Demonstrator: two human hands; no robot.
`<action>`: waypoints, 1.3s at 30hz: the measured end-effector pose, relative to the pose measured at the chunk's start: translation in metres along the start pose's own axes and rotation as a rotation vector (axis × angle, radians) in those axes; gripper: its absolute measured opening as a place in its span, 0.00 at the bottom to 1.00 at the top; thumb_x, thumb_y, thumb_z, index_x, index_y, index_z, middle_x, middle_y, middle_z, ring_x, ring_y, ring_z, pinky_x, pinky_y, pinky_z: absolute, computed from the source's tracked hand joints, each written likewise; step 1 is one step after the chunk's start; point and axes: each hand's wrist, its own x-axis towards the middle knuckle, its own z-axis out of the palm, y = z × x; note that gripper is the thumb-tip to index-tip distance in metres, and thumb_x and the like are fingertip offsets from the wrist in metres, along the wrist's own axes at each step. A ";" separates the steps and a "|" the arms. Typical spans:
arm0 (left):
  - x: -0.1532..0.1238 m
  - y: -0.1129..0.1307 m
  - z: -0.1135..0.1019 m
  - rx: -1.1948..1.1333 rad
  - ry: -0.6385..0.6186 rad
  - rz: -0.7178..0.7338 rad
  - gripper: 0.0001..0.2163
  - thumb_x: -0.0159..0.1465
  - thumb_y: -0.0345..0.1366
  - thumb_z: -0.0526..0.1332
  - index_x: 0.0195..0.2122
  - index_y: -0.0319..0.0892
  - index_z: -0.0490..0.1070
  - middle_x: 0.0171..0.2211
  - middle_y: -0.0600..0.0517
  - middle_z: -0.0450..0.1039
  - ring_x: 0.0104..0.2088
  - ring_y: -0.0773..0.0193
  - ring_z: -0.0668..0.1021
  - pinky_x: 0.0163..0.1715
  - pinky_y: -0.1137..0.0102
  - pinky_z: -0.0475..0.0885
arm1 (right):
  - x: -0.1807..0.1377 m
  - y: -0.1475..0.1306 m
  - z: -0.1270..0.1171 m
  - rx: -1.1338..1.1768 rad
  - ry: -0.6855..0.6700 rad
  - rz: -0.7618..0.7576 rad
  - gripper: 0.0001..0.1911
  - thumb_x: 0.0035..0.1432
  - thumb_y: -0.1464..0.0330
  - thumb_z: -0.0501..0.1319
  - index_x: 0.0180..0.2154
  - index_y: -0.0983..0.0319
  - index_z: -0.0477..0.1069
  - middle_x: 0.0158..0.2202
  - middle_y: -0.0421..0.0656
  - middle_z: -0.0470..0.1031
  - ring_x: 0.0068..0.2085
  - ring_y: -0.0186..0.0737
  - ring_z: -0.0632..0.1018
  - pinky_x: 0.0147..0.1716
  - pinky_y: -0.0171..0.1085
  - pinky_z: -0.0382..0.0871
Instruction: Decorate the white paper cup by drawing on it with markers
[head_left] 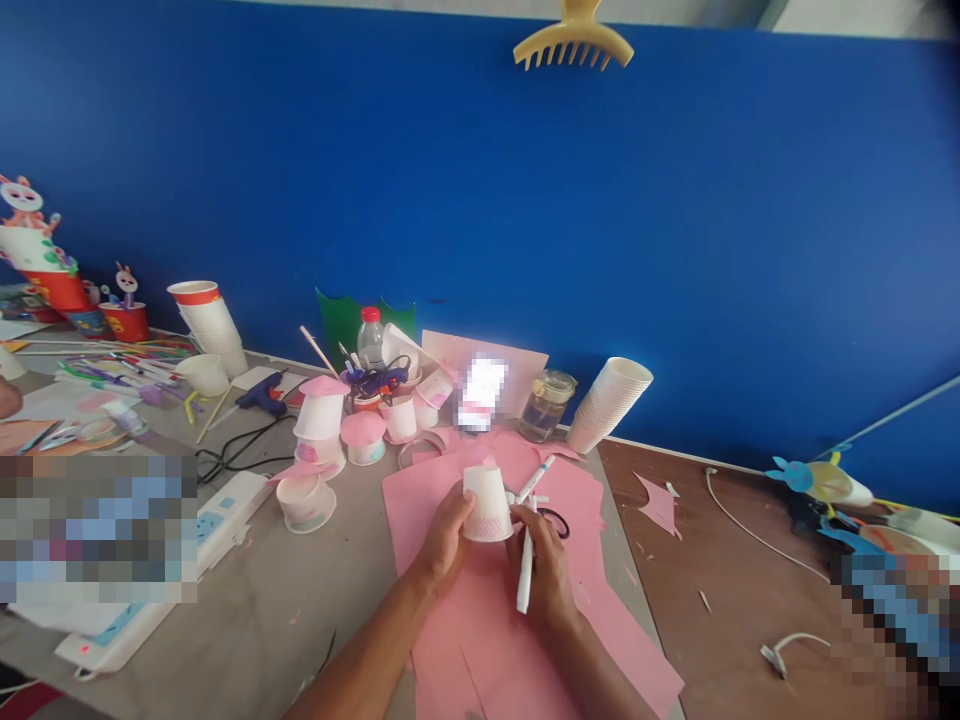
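Observation:
My left hand [444, 545] grips an upside-down white paper cup [487, 503] by its left side, over a sheet of pink paper [480, 610]. My right hand [544, 560] is closed on a white marker [525, 570] that points down and toward me, right beside the cup. A second white marker [537, 478] lies slanted just behind the cup. Black scissors [553, 520] lie partly hidden behind my right hand.
Decorated paper cups [322, 420], a blue glue gun [262, 393], a water bottle [370, 338], a glass jar [547, 404] and a leaning stack of white cups [607, 402] stand behind. A power strip [225, 515] lies left. A white cable [750, 530] crosses the brown table on the right.

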 end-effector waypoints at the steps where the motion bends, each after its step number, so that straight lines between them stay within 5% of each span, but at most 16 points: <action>1: 0.000 0.002 -0.001 0.033 0.000 0.014 0.18 0.61 0.48 0.63 0.44 0.37 0.75 0.41 0.45 0.78 0.45 0.51 0.76 0.46 0.62 0.68 | 0.000 -0.001 0.000 0.007 -0.001 0.009 0.12 0.62 0.72 0.55 0.47 0.59 0.68 0.34 0.44 0.76 0.32 0.41 0.76 0.31 0.39 0.71; 12: 0.003 -0.001 -0.009 0.077 0.020 -0.025 0.24 0.55 0.48 0.70 0.47 0.37 0.74 0.40 0.42 0.78 0.43 0.50 0.77 0.44 0.62 0.69 | -0.010 -0.001 0.006 0.065 0.028 0.010 0.16 0.62 0.73 0.56 0.52 0.58 0.65 0.42 0.49 0.77 0.38 0.43 0.79 0.36 0.41 0.75; 24: 0.002 -0.002 -0.001 -0.088 -0.037 -0.066 0.17 0.66 0.45 0.58 0.47 0.37 0.74 0.42 0.43 0.78 0.47 0.51 0.76 0.48 0.61 0.67 | 0.000 -0.006 0.000 -0.004 -0.017 -0.006 0.15 0.62 0.74 0.56 0.50 0.58 0.67 0.39 0.47 0.78 0.37 0.44 0.78 0.33 0.40 0.73; 39: 0.006 -0.007 -0.008 -0.017 -0.042 -0.055 0.20 0.64 0.49 0.61 0.47 0.37 0.73 0.41 0.44 0.77 0.42 0.54 0.76 0.44 0.63 0.67 | 0.002 -0.003 0.001 0.025 -0.014 -0.019 0.15 0.60 0.76 0.55 0.49 0.59 0.67 0.36 0.45 0.75 0.35 0.43 0.76 0.33 0.39 0.70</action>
